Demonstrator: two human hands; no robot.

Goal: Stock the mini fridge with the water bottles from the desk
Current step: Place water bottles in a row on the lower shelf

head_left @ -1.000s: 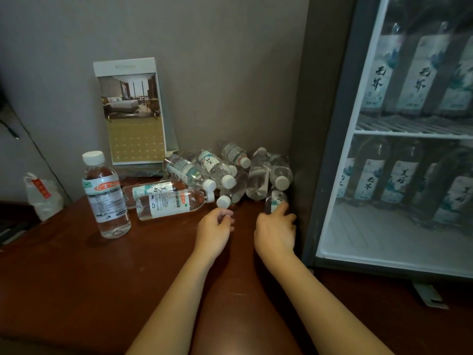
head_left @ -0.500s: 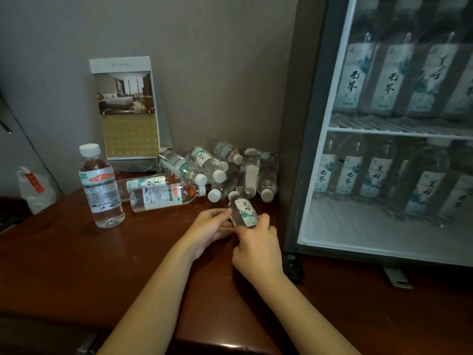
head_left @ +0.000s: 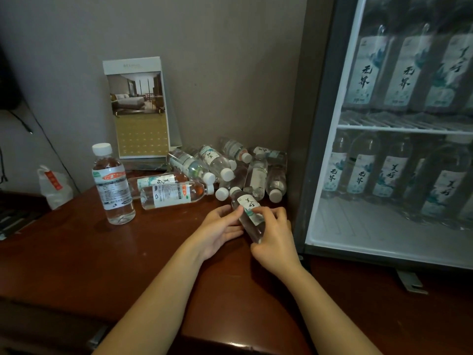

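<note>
Clear plastic with a white cap and pale label, the small water bottle [head_left: 249, 216] sits tilted between my hands just over the dark brown wooden desk [head_left: 76, 252], beside the grey-framed mini fridge [head_left: 314, 149]. My right hand [head_left: 273, 242] wraps its fingers round the lower body; my left hand [head_left: 217, 231] pinches it by the label. Both shelves already carry rows of matching stocked bottles [head_left: 363, 172]. A heap of lying bottles [head_left: 220, 170] and one taller upright bottle [head_left: 112, 185] remain, so I judge the job partly done.
</note>
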